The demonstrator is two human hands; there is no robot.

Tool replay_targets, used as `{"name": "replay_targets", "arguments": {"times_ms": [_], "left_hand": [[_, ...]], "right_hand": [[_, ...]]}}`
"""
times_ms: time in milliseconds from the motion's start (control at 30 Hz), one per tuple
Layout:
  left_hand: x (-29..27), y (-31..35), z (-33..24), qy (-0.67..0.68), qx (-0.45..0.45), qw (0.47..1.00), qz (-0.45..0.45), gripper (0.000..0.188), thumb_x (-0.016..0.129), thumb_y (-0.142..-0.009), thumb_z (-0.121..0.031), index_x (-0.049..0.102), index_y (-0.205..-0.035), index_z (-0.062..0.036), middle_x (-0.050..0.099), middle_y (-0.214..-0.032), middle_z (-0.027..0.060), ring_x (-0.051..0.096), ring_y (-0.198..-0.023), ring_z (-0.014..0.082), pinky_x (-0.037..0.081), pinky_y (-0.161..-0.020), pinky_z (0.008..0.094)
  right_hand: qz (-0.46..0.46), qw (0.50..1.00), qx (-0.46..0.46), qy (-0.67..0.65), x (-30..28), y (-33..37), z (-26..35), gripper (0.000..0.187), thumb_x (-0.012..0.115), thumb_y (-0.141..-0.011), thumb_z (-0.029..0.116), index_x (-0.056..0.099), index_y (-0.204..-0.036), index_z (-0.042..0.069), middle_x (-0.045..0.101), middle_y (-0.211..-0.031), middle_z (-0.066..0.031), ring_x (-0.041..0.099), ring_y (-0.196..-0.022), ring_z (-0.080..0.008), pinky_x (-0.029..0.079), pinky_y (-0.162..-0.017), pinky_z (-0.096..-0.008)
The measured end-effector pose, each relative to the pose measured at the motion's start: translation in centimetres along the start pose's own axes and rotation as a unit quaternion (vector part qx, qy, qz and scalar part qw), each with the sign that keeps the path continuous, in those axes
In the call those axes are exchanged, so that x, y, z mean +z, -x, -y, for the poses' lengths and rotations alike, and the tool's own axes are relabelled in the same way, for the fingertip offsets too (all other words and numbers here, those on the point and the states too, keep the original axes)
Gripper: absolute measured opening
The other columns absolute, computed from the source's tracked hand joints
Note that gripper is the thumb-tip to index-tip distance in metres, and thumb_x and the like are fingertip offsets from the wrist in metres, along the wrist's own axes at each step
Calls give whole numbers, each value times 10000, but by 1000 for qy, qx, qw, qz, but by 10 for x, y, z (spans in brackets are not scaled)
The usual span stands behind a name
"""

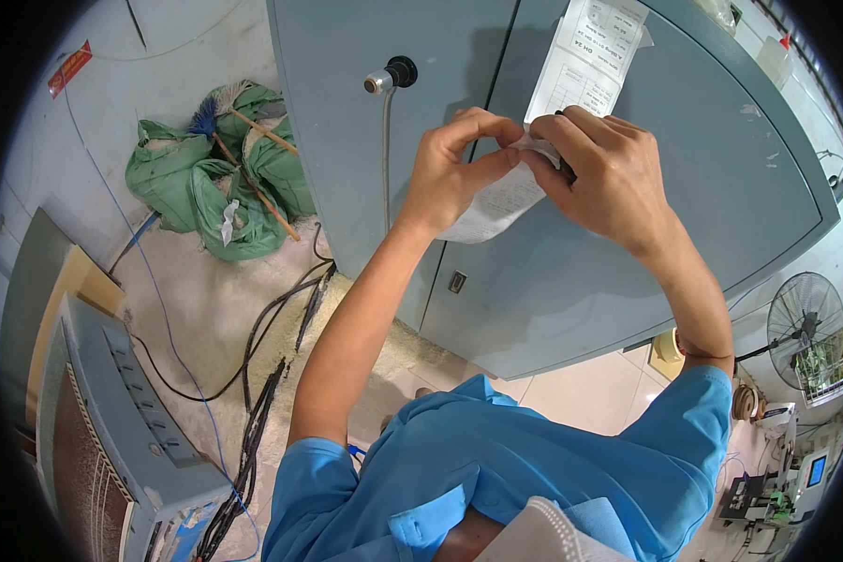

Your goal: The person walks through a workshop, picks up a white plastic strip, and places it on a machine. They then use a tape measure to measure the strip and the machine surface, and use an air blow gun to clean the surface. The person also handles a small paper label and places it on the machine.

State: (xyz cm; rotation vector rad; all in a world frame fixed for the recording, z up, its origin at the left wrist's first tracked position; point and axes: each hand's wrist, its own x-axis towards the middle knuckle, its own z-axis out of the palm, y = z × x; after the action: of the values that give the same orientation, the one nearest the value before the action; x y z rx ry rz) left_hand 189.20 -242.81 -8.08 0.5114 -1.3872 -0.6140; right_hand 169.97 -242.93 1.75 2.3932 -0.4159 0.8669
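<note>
Both my hands are raised in front of a grey-blue metal cabinet (702, 187). My left hand (454, 169) pinches the upper edge of a white printed paper slip (498, 204) between thumb and fingers. My right hand (601, 178) grips the same slip from the right, and a small dark object shows between its fingers. The slip curls downward below my hands. Just above them, a larger white printed sheet (590, 56) is stuck on the cabinet door.
A black knob with a metal tube (391, 77) sticks out of the cabinet's left door. Green sacks and a broom (220, 178) lie on the floor at left. Black cables (262, 365) run across the floor beside a grey machine (122, 421). A standing fan (801, 328) is at right.
</note>
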Motion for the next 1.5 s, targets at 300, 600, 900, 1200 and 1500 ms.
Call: {"name": "replay_targets", "arguments": {"times_ms": [300,600,900,1200,1500], "left_hand": [[0,-9,-2,-54,30,998,10,152,792,-846,-36,813,-993,-68,753,-962,4,617,-1029,163,477,-969,342],[-2,-7,8,-41,26,998,26,215,789,-843,17,804,-1044,-58,739,-988,7,607,-1024,136,456,-977,315],[-12,-6,18,-107,23,994,14,207,757,-868,-45,794,-1072,-30,739,-992,42,615,-1003,160,473,-953,328],[-1,-27,64,-68,34,993,-87,232,755,-805,-137,801,-994,-10,780,-931,136,746,-887,220,583,-828,347],[-10,-13,90,-165,-41,975,-142,260,743,-774,-43,746,-1034,-39,740,-1030,123,710,-942,229,581,-818,365]], "right_hand": [[28,999,-14,27,-9,-5,-2,97,747,-834,138,665,-864,95,677,-785,-27,700,-661,-250,563,-579,-370],[52,996,50,-43,-9,-6,-7,56,726,-843,116,714,-881,75,695,-777,-33,670,-614,-273,532,-547,-376],[19,993,102,-59,-15,-14,-7,94,713,-837,116,729,-912,61,709,-793,-76,681,-631,-230,545,-608,-353],[-152,866,392,-271,-53,61,-67,338,684,-993,146,703,-1262,-58,691,-948,-99,641,-758,-118,512,-687,-248],[-142,796,373,-455,-26,71,-4,175,605,-967,50,707,-1057,-60,673,-952,-138,640,-724,-141,540,-628,-270]]}}
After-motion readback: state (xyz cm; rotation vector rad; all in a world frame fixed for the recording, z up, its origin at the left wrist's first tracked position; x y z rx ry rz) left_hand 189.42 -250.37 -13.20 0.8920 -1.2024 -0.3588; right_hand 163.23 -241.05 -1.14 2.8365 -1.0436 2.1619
